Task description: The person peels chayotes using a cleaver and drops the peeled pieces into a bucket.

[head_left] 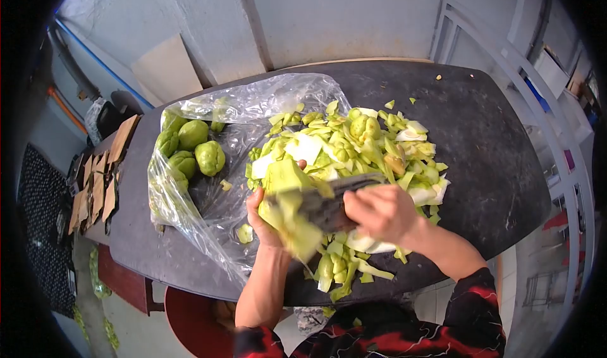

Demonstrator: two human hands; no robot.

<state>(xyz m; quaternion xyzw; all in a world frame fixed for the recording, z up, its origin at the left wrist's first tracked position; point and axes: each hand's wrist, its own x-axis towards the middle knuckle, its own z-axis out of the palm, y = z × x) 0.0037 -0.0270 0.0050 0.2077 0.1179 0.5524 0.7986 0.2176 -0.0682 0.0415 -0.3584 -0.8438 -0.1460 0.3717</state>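
Observation:
My left hand (264, 224) is wrapped round a pale green, partly peeled chayote (282, 176). In my right hand (387, 212) is a knife (319, 203) with a wide dark blade, smeared by motion. The blade lies across the near side of the chayote, and a blurred pale green strip (302, 236) hangs below it. Just beyond both hands is a heap of chayote peelings and pale cut pieces (341, 140). The knife's handle is hidden inside my right fist.
Several whole chayotes (193, 134) sit in a clear plastic bag (190, 209) on the left of the dark table (487, 155). More peelings (338, 269) lie near the front edge. A red bin (190, 320) stands below; a grey metal frame (544, 98) is on the right.

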